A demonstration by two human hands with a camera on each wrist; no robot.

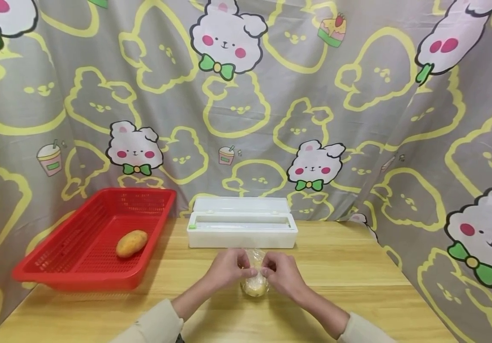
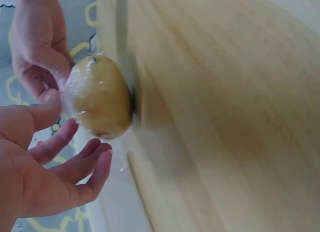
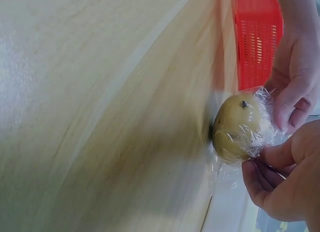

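Note:
A potato (image 1: 255, 288) wrapped in clear plastic wrap (image 3: 257, 134) sits on the wooden table, between my two hands. From the left, my left hand (image 1: 228, 267) holds the gathered film over the potato's top with thumb and forefinger; its other fingers bend loosely beside the potato in the left wrist view. Opposite it, my right hand (image 1: 286, 275) pinches the film between thumb and curled fingers, right at the potato in the right wrist view. Wrinkled film stands up between the fingertips and clings to the potato's skin.
Behind the hands stands a white plastic-wrap dispenser box (image 1: 242, 239) with its lid raised. To the left, a red plastic basket (image 1: 95, 277) contains an unwrapped potato (image 1: 132, 244). A patterned curtain (image 1: 237, 124) hangs behind the wooden table (image 1: 344, 267) and at its sides.

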